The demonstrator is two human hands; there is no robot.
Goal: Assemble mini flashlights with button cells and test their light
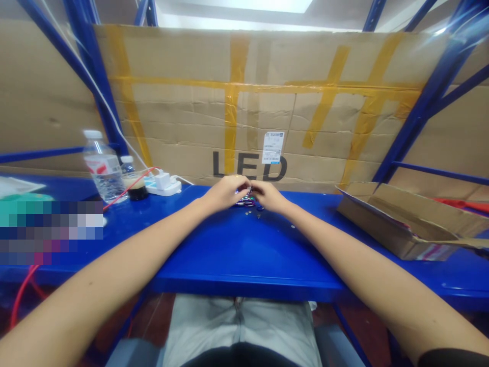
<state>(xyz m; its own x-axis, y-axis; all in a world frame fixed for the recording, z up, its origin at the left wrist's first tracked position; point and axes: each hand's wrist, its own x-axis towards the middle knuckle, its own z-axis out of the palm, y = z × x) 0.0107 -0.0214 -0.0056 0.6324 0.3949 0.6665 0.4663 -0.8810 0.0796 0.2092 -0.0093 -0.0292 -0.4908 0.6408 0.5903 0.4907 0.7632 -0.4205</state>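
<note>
Both arms reach out over the blue table [244,255], and the hands meet near its back edge. My left hand [228,192] has thumb and fingers closed together in a pinch. Against its fingertips, my right hand [268,196] is pinched as well. Whatever lies between the fingertips is too small and blurred to name. Just below and behind the hands sits a little heap of shiny, purple and silver slim pieces [246,203], partly covered by the fingers. Tiny silvery bits [248,212] are scattered on the tabletop in front of it, and one pale bit [293,226] lies farther right.
An open cardboard box [401,244] stands at the right. On the left are a water bottle [102,168], a smaller bottle of dark liquid [133,181], a white power strip [168,187] and a red cable [25,290]. Large taped cardboard [183,117] closes off the back between blue posts.
</note>
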